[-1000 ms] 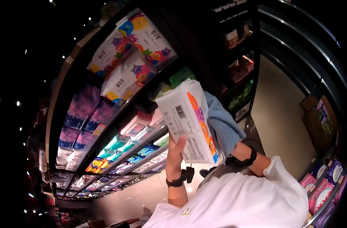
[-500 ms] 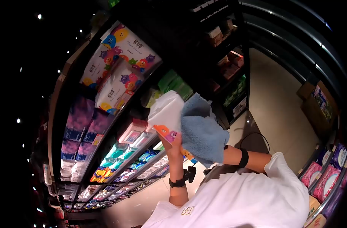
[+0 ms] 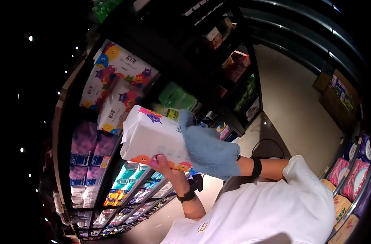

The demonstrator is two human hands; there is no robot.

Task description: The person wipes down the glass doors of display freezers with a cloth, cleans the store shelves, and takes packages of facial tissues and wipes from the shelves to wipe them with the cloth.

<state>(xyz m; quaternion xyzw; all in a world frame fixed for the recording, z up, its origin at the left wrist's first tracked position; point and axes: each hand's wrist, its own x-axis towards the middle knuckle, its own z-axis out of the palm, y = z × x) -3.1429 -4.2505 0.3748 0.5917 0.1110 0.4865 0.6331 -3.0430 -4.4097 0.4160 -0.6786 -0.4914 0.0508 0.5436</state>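
My left hand [image 3: 166,167] grips the lower edge of a white soft pack [image 3: 159,136] printed with colourful cartoon figures, its thumb pressed on the printed side. A light blue cloth [image 3: 209,152] lies against the right end of the pack. My right hand is covered by this cloth, and its fingers are hidden; only the wrist [image 3: 245,166] shows, with a black band beside it. Behind the held pack, similar white packs [image 3: 114,107] stand on the shelf at the upper left.
Long shelves [image 3: 130,191] of packaged goods run down the left. Green packs [image 3: 177,96] sit behind the held pack. An open cardboard box [image 3: 335,97] stands at the right, above pink packs [image 3: 356,179] on a rack. A dark cable [image 3: 270,140] curves over the floor.
The held pack has turned and moved left, so more of its long side shows. The blue cloth now reaches over its right end. My left hand has shifted left and slightly down.
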